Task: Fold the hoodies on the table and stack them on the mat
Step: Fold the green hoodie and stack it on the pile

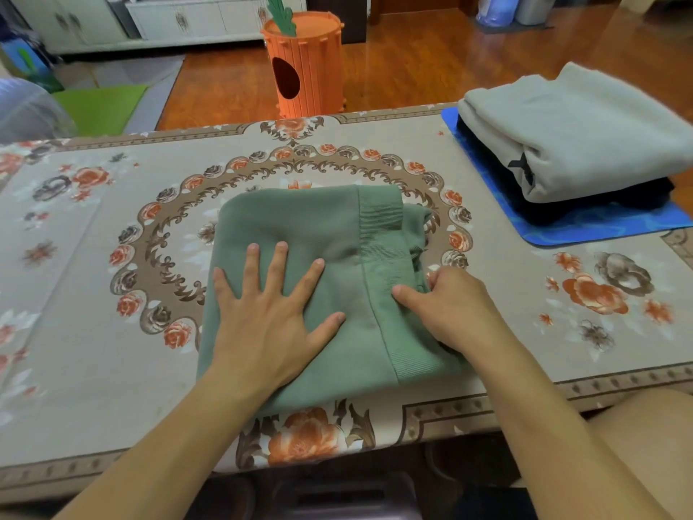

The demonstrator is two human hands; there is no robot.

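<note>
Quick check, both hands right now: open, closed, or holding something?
Left hand: open, fingers spread flat, pressing on the folded green hoodie.
Right hand: fingers curled, gripping the green hoodie's right edge.

A folded green hoodie (pixel 318 279) lies at the middle of the table (pixel 93 332), reaching its near edge. The left hand (pixel 270 313) presses flat on it, fingers spread. The right hand (pixel 450 305) grips the hoodie's right edge at the ribbed band. At the far right corner a blue mat (pixel 600 227) carries a folded grey hoodie (pixel 585 133) atop a black hoodie (pixel 562 208).
</note>
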